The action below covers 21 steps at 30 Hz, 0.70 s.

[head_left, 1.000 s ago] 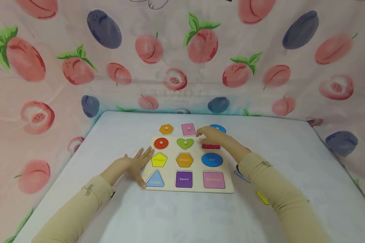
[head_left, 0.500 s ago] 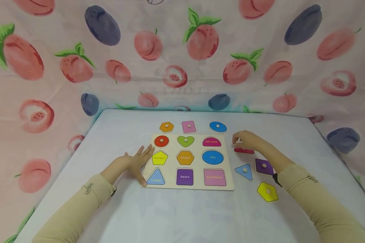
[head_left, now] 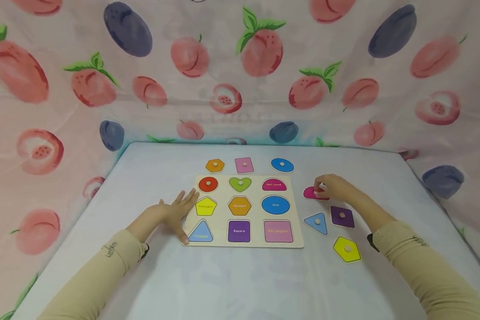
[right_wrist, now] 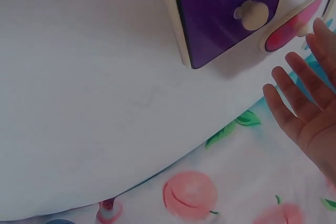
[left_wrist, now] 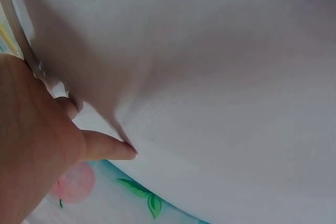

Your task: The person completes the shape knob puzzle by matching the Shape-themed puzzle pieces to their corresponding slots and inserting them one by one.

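Observation:
My left hand (head_left: 175, 216) rests with spread fingers along the left edge of the wooden shape puzzle board (head_left: 220, 222), thumb at its front corner. In the left wrist view, the thumb and palm of this hand show beside the board's edge. Right of the board, my right hand (head_left: 333, 187) pinches the knob of the magenta half-round puzzle piece (head_left: 310, 193). In the right wrist view that piece (right_wrist: 286, 31) stands beyond the purple square, the other fingers stretched out. The red circle (head_left: 208, 184) and green heart (head_left: 240, 183) sit in the board with knobs showing.
A blue triangle (head_left: 316, 223), a purple square (head_left: 342, 217) and a yellow pentagon (head_left: 347, 250) lie right of the board. Behind it lie an orange hexagon (head_left: 215, 166), a pink rectangle (head_left: 244, 165) and a blue oval (head_left: 282, 165). Fruit-printed cloth (head_left: 260, 102) hangs behind the table.
My right hand has moved right, from over the board's upper right corner to the half-round piece, and now pinches its knob. My left hand has stayed on the board.

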Motion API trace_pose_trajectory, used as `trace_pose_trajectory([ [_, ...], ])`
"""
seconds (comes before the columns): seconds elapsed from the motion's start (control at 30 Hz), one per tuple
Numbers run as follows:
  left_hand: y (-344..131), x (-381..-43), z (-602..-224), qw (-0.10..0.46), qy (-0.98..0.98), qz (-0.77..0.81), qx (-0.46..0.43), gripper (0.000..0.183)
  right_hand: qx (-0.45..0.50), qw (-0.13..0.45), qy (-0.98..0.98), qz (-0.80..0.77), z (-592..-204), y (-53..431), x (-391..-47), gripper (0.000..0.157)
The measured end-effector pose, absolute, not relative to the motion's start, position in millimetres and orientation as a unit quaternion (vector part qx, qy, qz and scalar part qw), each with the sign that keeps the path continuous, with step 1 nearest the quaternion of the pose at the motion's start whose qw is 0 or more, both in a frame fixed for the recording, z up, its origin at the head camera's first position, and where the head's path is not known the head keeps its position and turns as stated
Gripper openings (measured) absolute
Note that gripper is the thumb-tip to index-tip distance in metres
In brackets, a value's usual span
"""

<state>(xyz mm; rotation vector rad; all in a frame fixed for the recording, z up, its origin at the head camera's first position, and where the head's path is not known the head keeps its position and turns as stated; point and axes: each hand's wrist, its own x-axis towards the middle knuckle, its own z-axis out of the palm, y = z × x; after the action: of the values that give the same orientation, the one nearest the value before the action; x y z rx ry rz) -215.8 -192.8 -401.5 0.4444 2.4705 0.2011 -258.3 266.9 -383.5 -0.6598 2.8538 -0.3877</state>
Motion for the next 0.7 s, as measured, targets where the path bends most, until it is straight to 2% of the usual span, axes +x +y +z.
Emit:
trace_pose_trajectory([
  [0.47,-187,-219,-403,0.304,0.935,0.078,0.164,0.138,-0.181,0.099,0.969,-0.139,-392,273,-257,0.012],
  [0.7,-193,-215,-402,0.3,0.936,0.077,0.166,0.137,-0.195,0.086,0.968,-0.133,-401,269,-262,0.011],
])
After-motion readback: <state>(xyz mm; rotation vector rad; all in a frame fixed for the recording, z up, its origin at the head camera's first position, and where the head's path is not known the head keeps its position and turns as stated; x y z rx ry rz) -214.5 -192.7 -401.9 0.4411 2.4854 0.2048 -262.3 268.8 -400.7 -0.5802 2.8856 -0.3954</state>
